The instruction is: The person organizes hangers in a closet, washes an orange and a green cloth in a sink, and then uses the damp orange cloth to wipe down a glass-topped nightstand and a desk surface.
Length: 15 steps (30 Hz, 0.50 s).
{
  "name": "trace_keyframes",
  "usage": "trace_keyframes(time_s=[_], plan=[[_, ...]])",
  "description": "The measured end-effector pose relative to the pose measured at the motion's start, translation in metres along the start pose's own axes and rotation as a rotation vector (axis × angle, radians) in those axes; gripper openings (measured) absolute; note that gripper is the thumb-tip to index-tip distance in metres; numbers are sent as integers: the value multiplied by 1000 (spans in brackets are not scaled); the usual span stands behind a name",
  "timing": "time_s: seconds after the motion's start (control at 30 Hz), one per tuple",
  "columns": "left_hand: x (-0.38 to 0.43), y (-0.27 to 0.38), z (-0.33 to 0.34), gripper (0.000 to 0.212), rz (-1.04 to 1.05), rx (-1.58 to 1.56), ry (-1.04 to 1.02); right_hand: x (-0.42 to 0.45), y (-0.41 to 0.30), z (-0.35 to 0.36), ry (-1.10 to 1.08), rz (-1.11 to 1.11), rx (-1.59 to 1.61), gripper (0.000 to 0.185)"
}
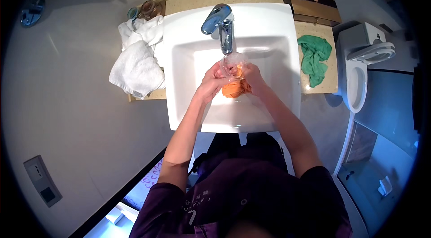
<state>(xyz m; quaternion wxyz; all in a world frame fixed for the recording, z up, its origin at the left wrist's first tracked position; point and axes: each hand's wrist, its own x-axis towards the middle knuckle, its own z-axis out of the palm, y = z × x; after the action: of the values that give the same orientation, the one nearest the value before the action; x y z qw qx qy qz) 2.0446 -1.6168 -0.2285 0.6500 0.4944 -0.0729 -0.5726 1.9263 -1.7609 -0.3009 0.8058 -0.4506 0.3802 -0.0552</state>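
Just below the spout of the chrome faucet (226, 36), my left hand (212, 82) holds a clear drinking glass (232, 63) over the white sink basin (183, 79). My right hand (252, 75) grips an orange cloth (235, 89), part of which shows in or against the glass; the rest hangs beneath it. The fingertips of my right hand are partly hidden behind the cloth and glass. Whether water runs from the spout cannot be told clearly.
White towels (138, 66) lie on the counter left of the sink, with glass cups (148, 9) behind them. To the right are a green cloth (315, 57) and a brown box (311, 2). A toilet (356, 86) stands farther right.
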Motion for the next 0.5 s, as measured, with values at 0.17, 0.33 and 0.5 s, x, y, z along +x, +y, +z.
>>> trace_keyframes(time_s=[0.17, 0.33, 0.5], plan=[[-7, -17, 8, 91, 190, 17, 21, -17, -40, 10, -284, 174, -45, 38], [0, -21, 12, 92, 245, -101, 3, -21, -46, 12, -236, 255, -129, 40], [42, -10, 25, 62, 115, -173, 435, -20, -20, -17, 285, -154, -464, 40]])
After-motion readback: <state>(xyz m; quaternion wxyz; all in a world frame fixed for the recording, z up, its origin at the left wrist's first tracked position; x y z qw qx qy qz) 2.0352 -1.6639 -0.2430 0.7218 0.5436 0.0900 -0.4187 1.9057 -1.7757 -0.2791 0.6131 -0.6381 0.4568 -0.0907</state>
